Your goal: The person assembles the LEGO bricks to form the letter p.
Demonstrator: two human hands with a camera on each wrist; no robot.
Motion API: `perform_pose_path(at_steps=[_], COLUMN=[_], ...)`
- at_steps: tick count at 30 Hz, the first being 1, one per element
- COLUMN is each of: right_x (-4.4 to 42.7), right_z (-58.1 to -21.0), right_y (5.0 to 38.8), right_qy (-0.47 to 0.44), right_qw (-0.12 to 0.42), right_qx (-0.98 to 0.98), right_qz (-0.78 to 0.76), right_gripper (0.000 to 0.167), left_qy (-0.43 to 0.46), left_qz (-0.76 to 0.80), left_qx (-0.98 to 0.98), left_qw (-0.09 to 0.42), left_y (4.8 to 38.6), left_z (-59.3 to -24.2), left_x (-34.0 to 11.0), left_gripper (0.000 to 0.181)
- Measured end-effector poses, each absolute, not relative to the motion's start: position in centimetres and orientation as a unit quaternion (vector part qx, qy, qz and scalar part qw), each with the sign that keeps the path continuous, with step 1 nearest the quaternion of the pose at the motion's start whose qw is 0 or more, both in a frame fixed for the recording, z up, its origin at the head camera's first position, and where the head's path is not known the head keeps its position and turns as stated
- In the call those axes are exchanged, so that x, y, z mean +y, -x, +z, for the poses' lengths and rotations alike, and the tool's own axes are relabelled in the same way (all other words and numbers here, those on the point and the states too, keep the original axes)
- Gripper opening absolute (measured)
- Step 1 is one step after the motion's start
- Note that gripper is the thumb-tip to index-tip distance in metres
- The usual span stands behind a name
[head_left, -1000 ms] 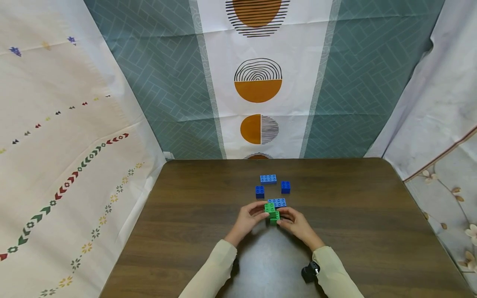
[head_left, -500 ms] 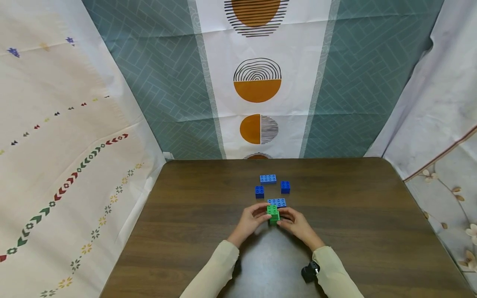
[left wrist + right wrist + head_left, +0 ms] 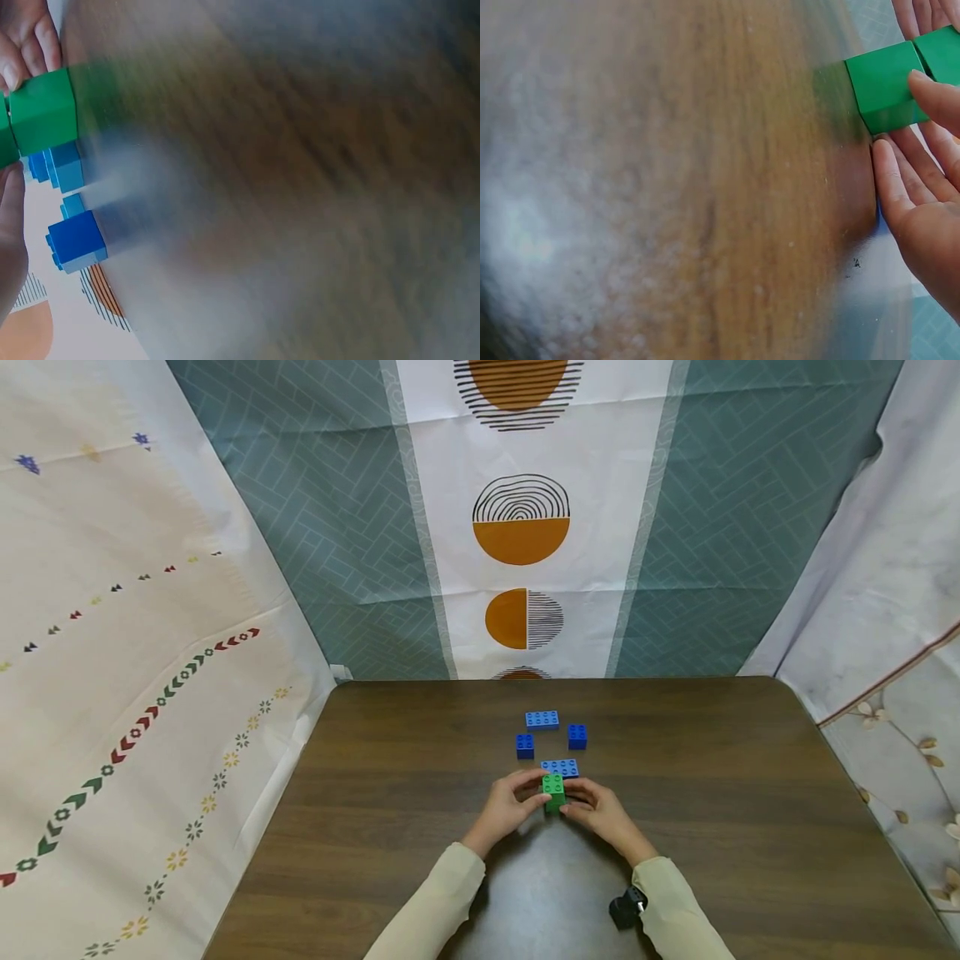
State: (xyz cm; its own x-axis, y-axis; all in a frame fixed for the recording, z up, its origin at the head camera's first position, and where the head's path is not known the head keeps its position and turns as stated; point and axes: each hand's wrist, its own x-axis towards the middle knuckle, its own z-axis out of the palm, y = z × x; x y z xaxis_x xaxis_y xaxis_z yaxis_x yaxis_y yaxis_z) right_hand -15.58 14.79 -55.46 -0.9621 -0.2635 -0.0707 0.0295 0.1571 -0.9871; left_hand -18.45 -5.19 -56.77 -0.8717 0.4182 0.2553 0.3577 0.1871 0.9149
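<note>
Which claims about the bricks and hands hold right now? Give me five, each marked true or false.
1. The left hand holds the upper green brick. True.
2. The right hand holds the lower green brick. True.
3. The two green bricks stand side by side. False: one is on top of the other.
4. The light blue bricks are longer than the dark blue bricks. True.
5. The blue bricks all lie between the forearms. False: they lie beyond the hands, on the table.
</note>
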Motion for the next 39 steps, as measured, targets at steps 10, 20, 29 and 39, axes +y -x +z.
perform_pose_path(at_steps=[10, 20, 29, 39], right_x=[14.8, 14.8, 15.2, 14.6], right_z=[-55.2, -55.7, -58.6, -55.9], right_y=[15.5, 15.6, 16.5, 15.4], right_qy=[0.081, 0.068, 0.061, 0.067], right_qw=[0.110, 0.107, 0.094, 0.079], right_qx=[0.751, 0.754, 0.756, 0.766], right_qz=[-0.646, -0.645, -0.645, -0.635], right_gripper=[0.039, 0.039, 0.042, 0.037], left_qy=[-0.243, -0.258, -0.278, -0.180], left_qz=[0.551, 0.519, 0.460, 0.609], left_qx=[0.797, 0.814, 0.843, 0.770], left_qw=[0.036, 0.040, 0.023, 0.056], left_y=[18.7, 18.6, 18.5, 17.9], left_z=[-56.5, -55.8, -55.8, -57.0], left_x=[-5.1, -4.9, -4.7, -4.0], left_gripper=[0.037, 0.039, 0.039, 0.042])
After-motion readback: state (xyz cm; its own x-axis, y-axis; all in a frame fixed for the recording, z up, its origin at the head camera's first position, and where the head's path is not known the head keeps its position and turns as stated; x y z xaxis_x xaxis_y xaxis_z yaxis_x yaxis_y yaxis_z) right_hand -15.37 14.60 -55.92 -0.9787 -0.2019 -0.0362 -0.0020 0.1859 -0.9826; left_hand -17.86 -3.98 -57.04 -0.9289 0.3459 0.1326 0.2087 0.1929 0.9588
